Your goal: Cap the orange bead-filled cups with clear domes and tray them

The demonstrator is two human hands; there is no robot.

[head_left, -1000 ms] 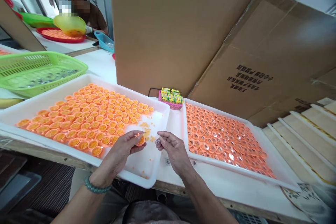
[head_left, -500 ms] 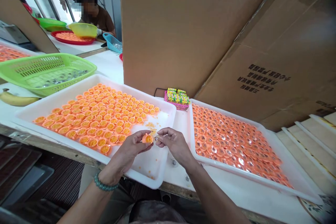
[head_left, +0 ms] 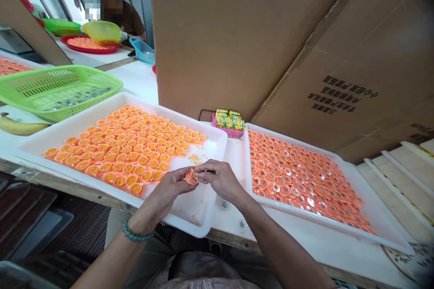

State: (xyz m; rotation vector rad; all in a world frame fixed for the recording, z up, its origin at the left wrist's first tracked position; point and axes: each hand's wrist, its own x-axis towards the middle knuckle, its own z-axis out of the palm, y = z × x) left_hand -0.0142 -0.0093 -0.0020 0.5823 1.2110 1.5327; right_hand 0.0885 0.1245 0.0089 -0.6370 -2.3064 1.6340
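Over the near right corner of the left white tray (head_left: 200,230), my left hand (head_left: 168,191) is closed round a small orange plastic cup (head_left: 190,176). My right hand (head_left: 222,182) pinches a small clear disc with dark spots (head_left: 196,178) at the cup's open face; the fingertips partly hide it. Rows of open orange cups with yellow grains inside (head_left: 118,149) fill the tray's left and middle. Loose yellow grains (head_left: 195,158) are scattered on its bare part. The right white tray (head_left: 389,239) holds many orange cups with shiny, dark-patterned faces (head_left: 305,180).
A pink basket of yellow-green packets (head_left: 230,125) stands between the trays, before tall cardboard (head_left: 217,31). A green basket (head_left: 64,110) with small clear pieces and a banana (head_left: 20,125) are at left. Behind, a person (head_left: 130,20) sits by a yellow bowl (head_left: 101,31).
My right hand has moved left and brought the small disc against the orange cup, which my left hand has tilted. The view has shifted slightly.
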